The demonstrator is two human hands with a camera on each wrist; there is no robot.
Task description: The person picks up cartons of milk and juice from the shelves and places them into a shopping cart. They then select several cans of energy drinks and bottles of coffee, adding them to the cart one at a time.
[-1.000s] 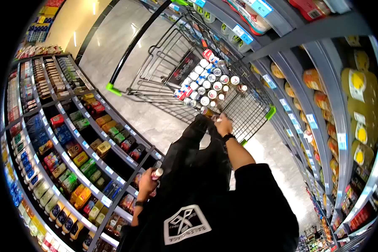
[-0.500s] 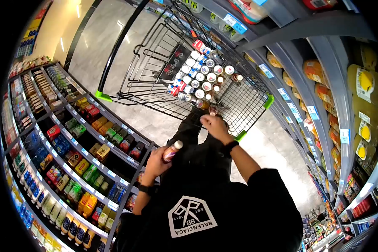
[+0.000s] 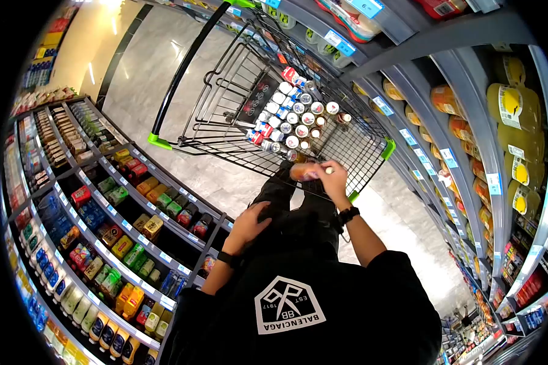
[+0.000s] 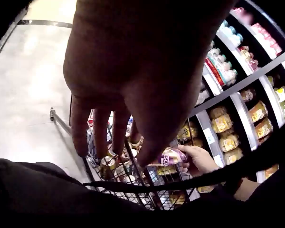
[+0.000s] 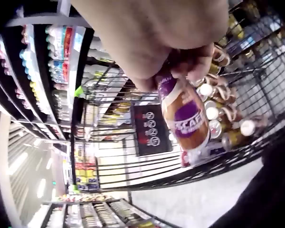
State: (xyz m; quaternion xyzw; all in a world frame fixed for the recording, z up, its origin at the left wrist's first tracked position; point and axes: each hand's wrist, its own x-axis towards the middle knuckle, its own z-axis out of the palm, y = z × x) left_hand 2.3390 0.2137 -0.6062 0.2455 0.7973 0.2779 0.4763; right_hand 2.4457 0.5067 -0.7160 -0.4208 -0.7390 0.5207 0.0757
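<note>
My right hand [image 3: 335,180] grips a brown bottle [image 3: 307,172] with a purple label near its cap end, at the near side of the wire cart [image 3: 347,163]. In the right wrist view the fingers curl round the neck of that bottle [image 5: 185,114], over the cart's contents. My left hand [image 3: 247,226] is away from the bottle, beside the dark trousers, with nothing in it. The left wrist view shows the left hand [image 4: 128,71] with its fingers extended. Inside the cart stand rows of cans and bottles [image 3: 301,131], with white and red packs among them.
Curved shelves [image 3: 146,237] of packaged goods run along the left. More shelves [image 3: 463,134] with large yellow-labelled jars [image 3: 512,107] rise on the right. The cart's black handle [image 3: 186,70] has green ends. Grey floor [image 3: 155,52] lies beyond the cart at upper left.
The bottle has passed from my left hand to my right. My left hand has let go and its fingers have opened. The right hand has moved slightly right.
</note>
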